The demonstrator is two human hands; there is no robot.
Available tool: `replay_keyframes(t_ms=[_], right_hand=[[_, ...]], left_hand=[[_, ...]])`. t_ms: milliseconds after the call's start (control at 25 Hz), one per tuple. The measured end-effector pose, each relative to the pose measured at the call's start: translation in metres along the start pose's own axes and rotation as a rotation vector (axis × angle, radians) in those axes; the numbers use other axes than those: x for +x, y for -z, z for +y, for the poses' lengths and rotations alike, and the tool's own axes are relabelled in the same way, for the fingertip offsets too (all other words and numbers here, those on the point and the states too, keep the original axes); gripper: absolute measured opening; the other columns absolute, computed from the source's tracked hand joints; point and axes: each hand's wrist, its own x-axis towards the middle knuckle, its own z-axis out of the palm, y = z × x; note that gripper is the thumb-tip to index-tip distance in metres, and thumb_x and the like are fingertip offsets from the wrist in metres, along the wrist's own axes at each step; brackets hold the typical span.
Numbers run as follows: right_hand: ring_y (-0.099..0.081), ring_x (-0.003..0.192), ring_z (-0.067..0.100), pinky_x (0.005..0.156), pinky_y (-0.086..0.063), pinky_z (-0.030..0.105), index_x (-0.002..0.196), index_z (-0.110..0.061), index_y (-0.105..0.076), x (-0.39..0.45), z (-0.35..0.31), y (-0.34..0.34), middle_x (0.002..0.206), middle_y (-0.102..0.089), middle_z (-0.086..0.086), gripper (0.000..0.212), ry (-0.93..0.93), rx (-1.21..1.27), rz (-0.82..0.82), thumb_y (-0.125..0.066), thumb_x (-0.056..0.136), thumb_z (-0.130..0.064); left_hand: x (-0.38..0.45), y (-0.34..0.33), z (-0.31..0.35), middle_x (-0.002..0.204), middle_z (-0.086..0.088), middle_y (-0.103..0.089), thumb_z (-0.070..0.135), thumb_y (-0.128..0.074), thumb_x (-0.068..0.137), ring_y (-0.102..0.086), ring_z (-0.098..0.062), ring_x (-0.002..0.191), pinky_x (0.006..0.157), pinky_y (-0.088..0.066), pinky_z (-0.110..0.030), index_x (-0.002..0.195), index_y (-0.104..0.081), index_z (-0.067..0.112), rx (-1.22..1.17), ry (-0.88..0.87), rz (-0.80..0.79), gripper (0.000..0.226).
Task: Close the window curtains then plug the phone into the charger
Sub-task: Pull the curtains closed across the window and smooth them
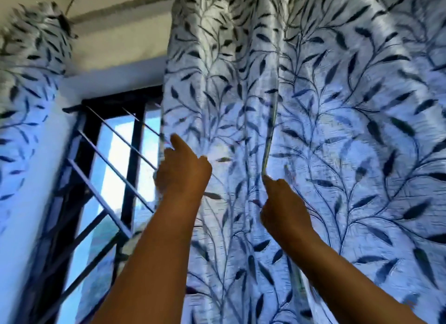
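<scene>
A pale curtain [337, 130] printed with dark leaves hangs over the middle and right of the window. My left hand [183, 169] grips its left edge, with the forefinger pointing up. My right hand [282, 203] pinches a vertical fold of the same curtain further right. A second curtain panel [29, 70] of the same print hangs bunched at the far left. Between the two panels the window [115, 159] shows, with a dark frame and bars. No phone or charger is in view.
A dark metal grille [96, 195] with slanted bars stands in front of the glass at the lower left. White wall [26, 227] runs beside the left panel. A ceiling beam [120, 12] crosses the top above the curtains.
</scene>
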Motion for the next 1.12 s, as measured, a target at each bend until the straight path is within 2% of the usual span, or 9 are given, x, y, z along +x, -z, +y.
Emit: replay_keyframes(t_ms=[120,240,400,520,680,840,920,1000,1120], right_hand=[[-0.053,0.088,0.032,0.062,-0.032,0.028,0.139,-0.017,-0.041,-0.003,-0.040,-0.024,0.110,-0.048,0.010,0.049,-0.005,-0.020,0.010,-0.054,0.092,-0.017],[-0.049,0.076,0.031,0.059,-0.030,0.028,0.125,-0.015,-0.052,-0.003,-0.078,-0.035,0.097,-0.046,0.007,0.034,-0.031,-0.047,0.072,-0.052,0.091,-0.011],[-0.055,0.089,0.034,0.060,-0.031,0.030,0.133,-0.016,-0.046,-0.017,-0.101,-0.036,0.106,-0.052,0.011,0.041,-0.031,-0.162,0.142,-0.051,0.092,-0.012],[-0.054,0.096,0.034,0.063,-0.032,0.030,0.136,-0.015,-0.042,-0.025,-0.100,-0.025,0.114,-0.052,0.012,0.044,-0.094,-0.246,0.131,-0.049,0.092,-0.011],[-0.053,0.106,0.036,0.068,-0.038,0.036,0.139,-0.012,-0.036,-0.026,-0.096,-0.016,0.122,-0.050,0.013,0.047,-0.142,-0.379,0.044,-0.040,0.093,-0.005],[-0.054,0.107,0.035,0.073,-0.043,0.036,0.132,-0.010,-0.042,-0.043,-0.104,-0.033,0.120,-0.052,0.015,0.045,-0.110,-0.332,-0.057,-0.048,0.088,-0.014],[-0.054,0.110,0.034,0.080,-0.045,0.038,0.133,-0.015,-0.042,-0.049,-0.114,-0.047,0.123,-0.053,0.013,0.048,-0.042,-0.297,-0.024,-0.050,0.087,-0.028],[-0.052,0.115,0.031,0.088,-0.043,0.038,0.140,-0.020,-0.038,-0.052,-0.128,-0.062,0.132,-0.052,0.009,0.053,0.050,-0.211,0.033,-0.044,0.091,-0.039],[-0.045,0.127,0.031,0.098,-0.039,0.040,0.142,-0.018,-0.039,-0.063,-0.152,-0.080,0.143,-0.046,0.011,0.056,0.170,0.025,0.072,-0.046,0.091,-0.041]], left_hand=[[0.002,0.004,-0.046,0.121,-0.019,-0.060,0.026,-0.043,0.092,-0.055,-0.041,0.112,0.090,-0.043,-0.043,0.115,-0.054,0.008,0.081,-0.106,-0.071,0.032],[0.001,0.008,-0.080,0.114,-0.017,-0.064,0.020,-0.038,0.092,-0.054,-0.038,0.111,0.090,-0.043,-0.041,0.105,-0.060,0.008,0.090,-0.187,-0.122,0.028],[0.007,0.015,-0.101,0.093,-0.018,-0.069,0.019,-0.042,0.088,-0.060,-0.038,0.093,0.077,-0.045,-0.039,0.090,-0.064,0.007,0.092,-0.345,0.024,0.026],[-0.001,0.014,-0.097,0.094,-0.017,-0.068,0.019,-0.042,0.089,-0.061,-0.038,0.093,0.079,-0.045,-0.040,0.092,-0.063,0.007,0.006,-0.376,-0.020,0.025],[-0.009,0.009,-0.090,0.104,-0.015,-0.065,0.023,-0.042,0.090,-0.058,-0.036,0.099,0.080,-0.045,-0.038,0.099,-0.058,0.011,-0.105,-0.339,-0.198,0.022],[-0.011,0.013,-0.104,0.113,-0.011,-0.061,0.031,-0.048,0.088,-0.055,-0.033,0.104,0.081,-0.044,-0.036,0.101,-0.059,0.017,-0.147,-0.287,-0.353,0.023],[-0.003,0.019,-0.115,0.118,-0.007,-0.061,0.050,-0.048,0.087,-0.055,-0.030,0.108,0.087,-0.044,-0.036,0.105,-0.061,0.021,-0.134,-0.253,-0.365,0.037],[0.008,0.025,-0.130,0.122,-0.004,-0.061,0.065,-0.040,0.086,-0.055,-0.028,0.113,0.093,-0.039,-0.039,0.110,-0.061,0.024,0.014,-0.232,-0.307,0.052],[0.020,0.036,-0.164,0.132,-0.001,-0.056,0.068,-0.032,0.086,-0.048,-0.024,0.125,0.105,-0.028,-0.047,0.119,-0.059,0.025,0.248,-0.216,-0.164,0.060]])
